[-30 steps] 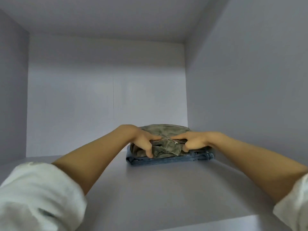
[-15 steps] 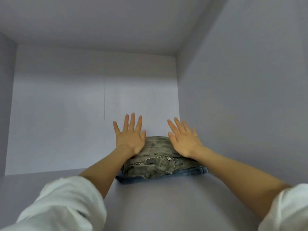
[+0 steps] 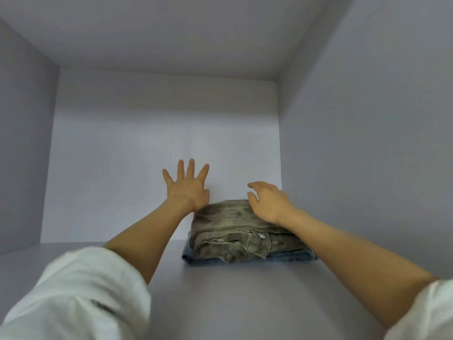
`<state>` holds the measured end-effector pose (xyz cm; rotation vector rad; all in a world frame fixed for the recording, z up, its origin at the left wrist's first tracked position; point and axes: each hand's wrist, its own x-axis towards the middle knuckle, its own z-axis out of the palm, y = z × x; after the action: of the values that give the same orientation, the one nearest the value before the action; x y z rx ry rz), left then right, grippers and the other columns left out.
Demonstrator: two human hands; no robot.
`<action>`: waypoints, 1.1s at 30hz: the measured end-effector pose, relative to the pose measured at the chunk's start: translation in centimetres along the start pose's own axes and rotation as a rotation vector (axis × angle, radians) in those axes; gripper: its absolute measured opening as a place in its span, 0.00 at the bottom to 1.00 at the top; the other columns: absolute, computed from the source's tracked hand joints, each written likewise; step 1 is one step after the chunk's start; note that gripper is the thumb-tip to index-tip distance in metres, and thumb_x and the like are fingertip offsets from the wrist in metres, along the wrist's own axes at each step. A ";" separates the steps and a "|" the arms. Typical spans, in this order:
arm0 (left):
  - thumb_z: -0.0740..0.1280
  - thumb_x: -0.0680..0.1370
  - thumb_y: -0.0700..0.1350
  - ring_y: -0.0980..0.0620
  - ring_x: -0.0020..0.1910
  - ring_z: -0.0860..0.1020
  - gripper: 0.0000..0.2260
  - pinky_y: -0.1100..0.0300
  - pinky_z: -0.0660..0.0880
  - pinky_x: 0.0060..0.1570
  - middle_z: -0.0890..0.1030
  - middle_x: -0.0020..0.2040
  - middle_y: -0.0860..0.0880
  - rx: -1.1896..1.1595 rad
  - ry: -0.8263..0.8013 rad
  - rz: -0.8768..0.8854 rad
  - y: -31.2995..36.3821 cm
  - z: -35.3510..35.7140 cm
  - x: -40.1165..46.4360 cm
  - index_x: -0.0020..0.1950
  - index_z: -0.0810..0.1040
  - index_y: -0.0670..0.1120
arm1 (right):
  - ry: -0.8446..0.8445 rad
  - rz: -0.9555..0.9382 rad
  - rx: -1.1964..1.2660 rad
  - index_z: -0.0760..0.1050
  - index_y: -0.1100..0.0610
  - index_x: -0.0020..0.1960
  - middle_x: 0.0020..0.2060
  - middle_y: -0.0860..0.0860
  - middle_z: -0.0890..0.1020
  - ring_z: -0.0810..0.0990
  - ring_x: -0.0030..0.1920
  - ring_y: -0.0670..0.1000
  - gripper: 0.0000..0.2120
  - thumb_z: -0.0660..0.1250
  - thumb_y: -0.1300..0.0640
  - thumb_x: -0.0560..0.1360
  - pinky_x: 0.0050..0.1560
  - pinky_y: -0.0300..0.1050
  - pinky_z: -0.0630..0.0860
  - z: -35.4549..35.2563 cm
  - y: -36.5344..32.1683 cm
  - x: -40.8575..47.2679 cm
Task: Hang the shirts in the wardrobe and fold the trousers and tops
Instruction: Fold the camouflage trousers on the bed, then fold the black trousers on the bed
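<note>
I see the folded green trousers (image 3: 235, 222) lying on folded jeans (image 3: 289, 256) at the back right of the shelf (image 3: 220, 303). My left hand (image 3: 187, 190) is spread flat, fingers straight, beside their left edge; my right hand (image 3: 268, 202) hovers over them, fingers loosely bent, gripping nothing.

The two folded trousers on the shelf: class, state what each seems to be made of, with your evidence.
Olive trousers: likely heavy cotton twill, matte and mottled; metal zip and button show. Blue trousers underneath: probably faded denim, though only an edge shows. Shelf: smooth, matte grey board, possibly laminate.
</note>
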<state>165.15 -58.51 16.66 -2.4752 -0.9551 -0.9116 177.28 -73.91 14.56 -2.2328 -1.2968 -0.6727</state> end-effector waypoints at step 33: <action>0.61 0.79 0.43 0.48 0.53 0.80 0.11 0.61 0.71 0.51 0.82 0.56 0.49 0.096 -0.005 -1.737 -17.3 -30.3 -100.9 0.58 0.78 0.45 | -1.763 -1.182 0.835 0.75 0.59 0.55 0.44 0.49 0.80 0.79 0.43 0.48 0.12 0.57 0.54 0.80 0.48 0.40 0.72 7.8 -58.1 -76.9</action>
<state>82.28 -109.50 -27.25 -1.0027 -3.0045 -1.0695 93.96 -93.66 -30.44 -0.6984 -2.7354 1.7082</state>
